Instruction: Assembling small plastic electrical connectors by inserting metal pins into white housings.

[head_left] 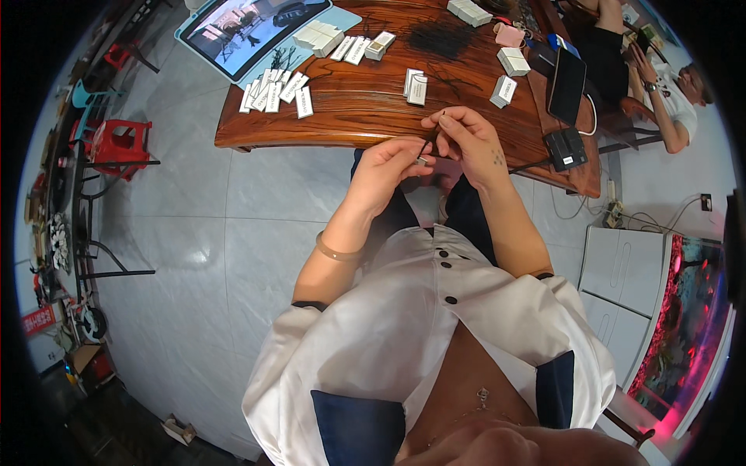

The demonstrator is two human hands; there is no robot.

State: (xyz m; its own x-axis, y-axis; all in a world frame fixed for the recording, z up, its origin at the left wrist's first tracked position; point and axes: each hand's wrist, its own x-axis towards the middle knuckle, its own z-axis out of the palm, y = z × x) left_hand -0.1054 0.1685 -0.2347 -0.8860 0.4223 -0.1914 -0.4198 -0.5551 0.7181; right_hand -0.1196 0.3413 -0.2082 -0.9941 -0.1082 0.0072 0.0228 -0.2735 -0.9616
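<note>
Just off the front edge of the wooden table, my left hand (pixel 388 167) pinches a black cord (pixel 424 147) together with a small pale piece (pixel 422 161), probably a card tag seen edge-on. My right hand (pixel 470 144) is close beside it, thumb and forefinger closed on what looks like the cord's other part. On the table ahead lie two white card tags (pixel 417 89), slightly overlapping. Spread to the left are several loose white tags (pixel 272 92), some with black cords. Farther back sits a tangled heap of black cords (pixel 443 39).
Stacks of white tags (pixel 318 37) stand on the wooden table (pixel 350 128), others (pixel 503 92) at right. A tablet (pixel 252 31) lies far left. A black phone (pixel 566 87) and a black box (pixel 565 149) with cables occupy the right side. Another person (pixel 660 93) sits beyond. Red stools (pixel 120 147) stand left.
</note>
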